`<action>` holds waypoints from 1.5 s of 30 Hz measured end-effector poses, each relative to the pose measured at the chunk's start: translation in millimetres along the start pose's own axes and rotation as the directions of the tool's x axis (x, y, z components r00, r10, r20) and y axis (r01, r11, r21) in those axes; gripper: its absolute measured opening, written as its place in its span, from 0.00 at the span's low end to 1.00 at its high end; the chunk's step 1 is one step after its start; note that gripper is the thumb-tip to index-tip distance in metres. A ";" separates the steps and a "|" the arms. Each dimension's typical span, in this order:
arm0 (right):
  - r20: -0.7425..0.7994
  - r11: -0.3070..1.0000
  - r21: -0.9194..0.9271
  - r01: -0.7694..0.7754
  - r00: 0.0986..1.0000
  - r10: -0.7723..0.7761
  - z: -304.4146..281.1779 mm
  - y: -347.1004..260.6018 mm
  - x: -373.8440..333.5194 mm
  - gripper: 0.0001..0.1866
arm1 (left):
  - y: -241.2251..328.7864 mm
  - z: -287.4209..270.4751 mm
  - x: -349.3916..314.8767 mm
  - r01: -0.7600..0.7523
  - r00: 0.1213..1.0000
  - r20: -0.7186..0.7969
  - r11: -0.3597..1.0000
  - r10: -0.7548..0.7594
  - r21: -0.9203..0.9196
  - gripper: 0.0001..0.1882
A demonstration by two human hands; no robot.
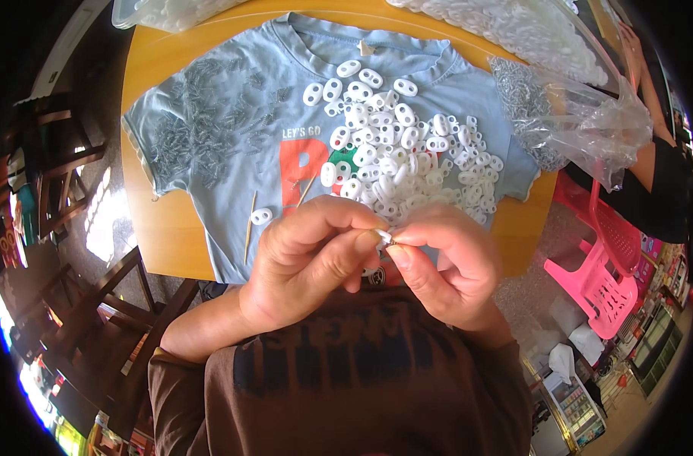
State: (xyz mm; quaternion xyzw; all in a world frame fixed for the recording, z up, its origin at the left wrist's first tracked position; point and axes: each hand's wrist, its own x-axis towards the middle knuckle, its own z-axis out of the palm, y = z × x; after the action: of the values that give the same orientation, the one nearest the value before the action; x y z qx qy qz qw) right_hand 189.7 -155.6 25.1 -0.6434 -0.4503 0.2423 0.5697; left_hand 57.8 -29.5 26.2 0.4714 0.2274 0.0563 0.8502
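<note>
Currently, the left hand [304, 258] and right hand [453, 266] are pinching a small white piece [383, 238] between them, its long axis hard to tell.

Near the near edge of the tabletop [150, 228], the fingertips of the left hand [304, 254] and the right hand [454, 262] cover most of a little white part [383, 238], whose shape is too small to make out, and the lower end of the blue shirt [218, 216] is hidden by the hands. Toward the tabletop's left edge, thin metal pieces [206, 118] lie too tangled and tiny to tell apart. At the far edge, a clear tub [160, 14] by the left corner and a heap of white pieces [510, 32] by the right corner are both cut off by the picture's top.
</note>
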 end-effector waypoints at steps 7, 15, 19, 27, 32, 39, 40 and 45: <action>-0.023 0.995 -0.086 0.057 0.998 -0.059 -0.3 1.0 -0.5 0.11 | -0.5 -3.5 3.4 0.080 0.996 0.052 0.984 -0.072 -0.160 0.08; -0.016 0.986 -0.150 0.078 0.997 -0.081 -2.1 -0.8 -0.3 0.14 | 5.7 -3.4 5.0 0.180 0.983 0.028 0.939 -0.180 -0.292 0.13; -0.010 0.991 -0.127 0.045 0.999 -0.046 -4.1 -1.8 0.6 0.13 | -0.1 -6.7 3.5 0.055 0.998 0.031 0.993 -0.052 -0.103 0.11; 0.005 0.998 -0.069 -0.003 1.000 0.004 3.8 -2.5 4.0 0.10 | -4.1 -7.9 1.0 -0.144 0.989 0.023 0.989 0.144 0.016 0.09; 0.065 0.993 -0.107 -0.046 0.996 0.054 5.0 -3.5 1.3 0.10 | -6.9 -16.4 -1.5 -0.086 0.995 0.045 0.996 0.086 -0.021 0.08; 0.229 0.944 -0.325 0.054 0.973 0.023 11.7 -13.1 46.7 0.12 | -10.2 -44.5 -31.2 -0.063 0.992 -0.116 0.995 0.053 -0.080 0.07; 0.266 0.917 -0.374 0.138 0.963 -0.037 13.7 -8.9 56.2 0.11 | -11.1 -48.1 -34.3 -0.079 0.986 -0.155 0.992 0.064 -0.094 0.07; 0.350 0.739 -0.564 0.369 0.917 -0.192 38.4 15.7 110.1 0.06 | -15.7 -67.2 -41.0 -0.115 0.951 -0.294 0.993 0.102 -0.028 0.06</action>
State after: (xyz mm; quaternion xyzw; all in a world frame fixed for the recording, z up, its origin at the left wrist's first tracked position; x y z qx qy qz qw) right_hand 215.3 -40.8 23.3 -0.6792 -0.6698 0.0763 0.2903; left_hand -10.1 1.3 -3.5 0.4508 0.3227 0.1768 0.8133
